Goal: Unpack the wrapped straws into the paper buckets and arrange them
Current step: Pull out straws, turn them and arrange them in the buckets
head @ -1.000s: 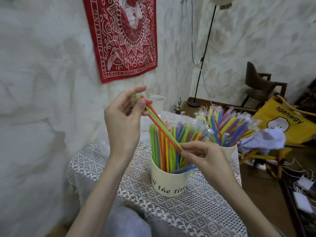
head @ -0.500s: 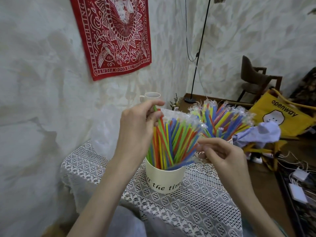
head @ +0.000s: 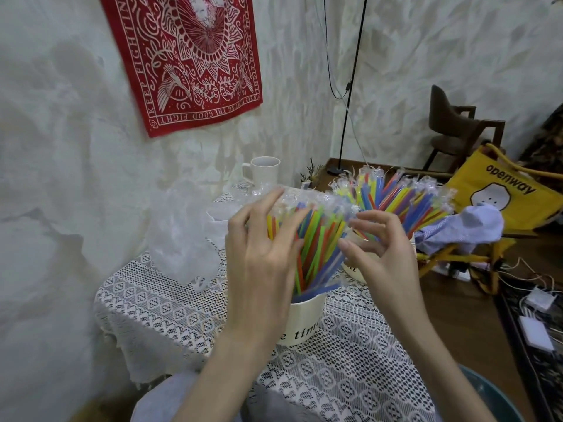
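Observation:
A white paper bucket (head: 304,321) with black lettering stands on the lace-covered table (head: 350,370), full of coloured straws in clear wrappers (head: 320,239). My left hand (head: 259,254) lies against the left side of this bundle, fingers spread and straight, touching the wrapped tops. My right hand (head: 380,248) hovers at the bundle's right side with loosely bent fingers, its fingertips at the straws. Behind it a second white bucket (head: 355,271) holds another fan of wrapped straws (head: 402,196).
Crumpled clear plastic (head: 182,239) lies on the table's left part, with a white mug (head: 263,172) behind it. To the right are a yellow bag (head: 505,190) on a folding stool, a bluish cloth (head: 463,226), a lamp pole (head: 350,95), a chair (head: 457,129) and floor cables.
The straws my two hands held above the bucket a second ago are down in the bundle. Both hands have let go and now sit at the bundle's tops.

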